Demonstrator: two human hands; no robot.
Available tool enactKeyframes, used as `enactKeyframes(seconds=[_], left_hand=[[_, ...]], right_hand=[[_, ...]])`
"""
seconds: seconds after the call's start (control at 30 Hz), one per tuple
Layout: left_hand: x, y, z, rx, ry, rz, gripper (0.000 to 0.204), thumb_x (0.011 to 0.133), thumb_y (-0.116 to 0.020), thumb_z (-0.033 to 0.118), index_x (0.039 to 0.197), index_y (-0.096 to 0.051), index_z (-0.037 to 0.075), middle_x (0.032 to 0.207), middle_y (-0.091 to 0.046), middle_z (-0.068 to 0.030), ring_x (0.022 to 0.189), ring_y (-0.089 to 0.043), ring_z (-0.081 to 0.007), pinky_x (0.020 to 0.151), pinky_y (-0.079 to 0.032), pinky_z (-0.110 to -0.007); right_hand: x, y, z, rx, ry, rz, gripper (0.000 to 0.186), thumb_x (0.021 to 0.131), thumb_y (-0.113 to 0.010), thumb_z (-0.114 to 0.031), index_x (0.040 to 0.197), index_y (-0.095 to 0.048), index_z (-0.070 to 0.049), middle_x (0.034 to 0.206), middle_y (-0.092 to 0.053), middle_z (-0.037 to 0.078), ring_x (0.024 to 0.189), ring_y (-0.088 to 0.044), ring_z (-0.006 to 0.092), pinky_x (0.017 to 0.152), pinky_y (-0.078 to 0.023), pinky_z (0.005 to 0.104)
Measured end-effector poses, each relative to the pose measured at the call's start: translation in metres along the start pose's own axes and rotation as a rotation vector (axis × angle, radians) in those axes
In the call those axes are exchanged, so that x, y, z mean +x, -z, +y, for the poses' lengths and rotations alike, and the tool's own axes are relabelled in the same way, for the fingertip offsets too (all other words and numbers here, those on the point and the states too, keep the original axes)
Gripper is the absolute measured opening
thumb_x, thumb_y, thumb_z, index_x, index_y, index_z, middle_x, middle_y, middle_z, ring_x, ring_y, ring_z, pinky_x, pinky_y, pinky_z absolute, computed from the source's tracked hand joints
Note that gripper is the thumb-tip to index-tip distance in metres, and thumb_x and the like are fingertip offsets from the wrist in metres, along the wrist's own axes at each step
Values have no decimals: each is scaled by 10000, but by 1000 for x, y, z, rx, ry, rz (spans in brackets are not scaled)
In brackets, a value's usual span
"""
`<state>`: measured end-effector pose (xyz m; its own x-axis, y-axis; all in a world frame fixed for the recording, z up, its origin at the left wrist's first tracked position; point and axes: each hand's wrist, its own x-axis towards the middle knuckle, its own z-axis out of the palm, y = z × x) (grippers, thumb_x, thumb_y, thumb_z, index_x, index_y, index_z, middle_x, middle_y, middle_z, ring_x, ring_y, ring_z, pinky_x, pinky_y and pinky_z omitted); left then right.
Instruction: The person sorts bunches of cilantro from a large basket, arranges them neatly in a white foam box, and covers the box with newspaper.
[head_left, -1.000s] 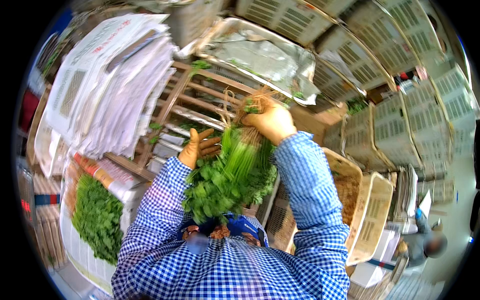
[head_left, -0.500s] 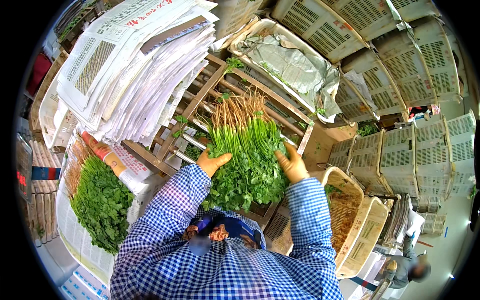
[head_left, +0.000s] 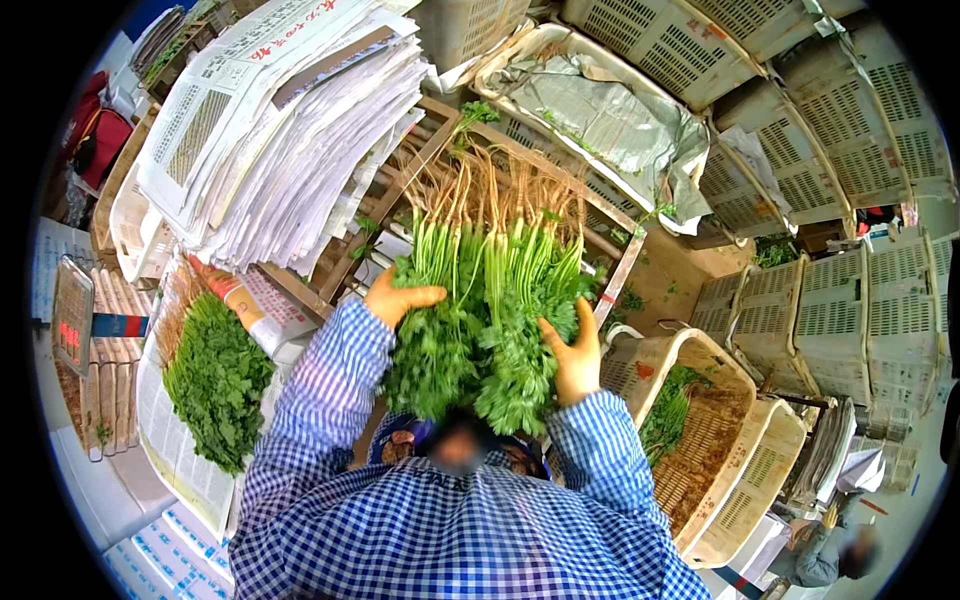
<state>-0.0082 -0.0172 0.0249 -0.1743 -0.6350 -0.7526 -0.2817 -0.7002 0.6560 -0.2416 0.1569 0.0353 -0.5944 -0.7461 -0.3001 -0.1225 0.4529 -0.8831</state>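
Note:
In front of me lies a wide bunch of coriander (head_left: pixel 490 290), its tan roots pointing away and its leaves toward me. A gap splits it into two clumps. My left hand (head_left: pixel 398 300), in an orange glove, grips the left clump, thumb over the stems and fingers hidden underneath. On the right side my right hand (head_left: pixel 574 355), gloved alike, holds the other clump, its thumb on the leaves and its fingers along the outer edge. The bunch is over a wooden frame (head_left: pixel 622 275) with metal bars. Some leaves are smeared by motion.
A tall stack of newspapers (head_left: pixel 290 150) stands at far left. Below it, another coriander bundle (head_left: pixel 215 375) lies on newsprint beside a scale display (head_left: pixel 75 315). Plastic crates (head_left: pixel 800 300) fill the right; a near bin (head_left: pixel 715 430) holds greens. A person (head_left: pixel 825 555) is at lower right.
The bunch has parted into two clumps and come slightly nearer me. My left hand has moved left and up, my right hand slightly down. The whole view has shifted a little.

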Motion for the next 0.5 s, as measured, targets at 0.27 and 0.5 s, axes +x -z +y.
enactKeyframes(seconds=[0.27, 0.5], left_hand=[[16, 26, -4, 343, -214, -169, 900, 924, -708, 405, 1569, -202, 33, 1455, -511, -240, 1368, -472, -380, 1163, -379, -476], [-57, -16, 31, 823, -999, 205, 762, 915, -625, 569, 1476, -458, 82, 1398, -572, -223, 1363, -485, -386, 1144, -370, -534]], right_hand=[[15, 54, 11, 32, -38, -240, 802, 921, -751, -290, 1546, -317, -34, 1513, -439, 235, 1253, -567, 303, 1022, -498, 384], [56, 33, -35, -103, 193, -18, 556, 933, -705, -111, 1446, -498, -53, 1322, -622, 193, 986, -688, 210, 811, -596, 340]])
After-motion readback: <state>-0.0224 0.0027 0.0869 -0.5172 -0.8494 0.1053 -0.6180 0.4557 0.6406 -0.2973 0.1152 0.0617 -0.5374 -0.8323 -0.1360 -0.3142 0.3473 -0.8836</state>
